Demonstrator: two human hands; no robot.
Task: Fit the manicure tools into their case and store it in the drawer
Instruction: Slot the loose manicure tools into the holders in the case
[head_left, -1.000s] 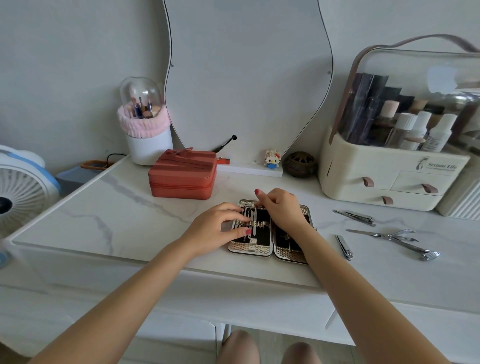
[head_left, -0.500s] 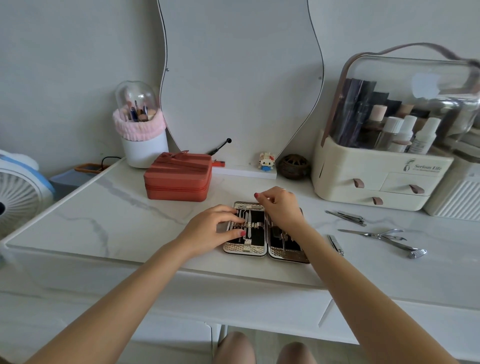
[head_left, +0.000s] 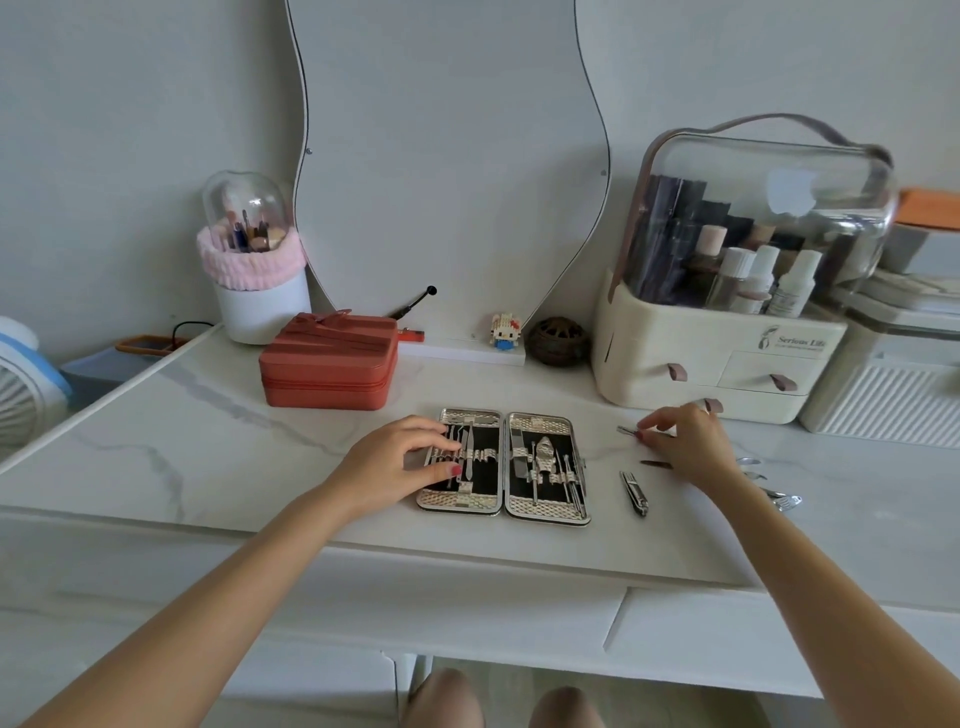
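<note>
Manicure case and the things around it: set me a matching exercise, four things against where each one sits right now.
Things:
1. manicure case
2. nail clipper
3. left hand
4. red box

Places:
A. resting on the case's left half
B. lying open, flat, at the middle of the table
C. behind and to the left of the case
D. loose on the table just right of the case

Pairs: 1-B, 2-D, 3-A, 4-C

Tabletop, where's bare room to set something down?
Free: the tabletop left of the case, in front of the red box, and the strip along the front edge. Crowded: right of the case, with the clipper, other tools and the right hand.
</note>
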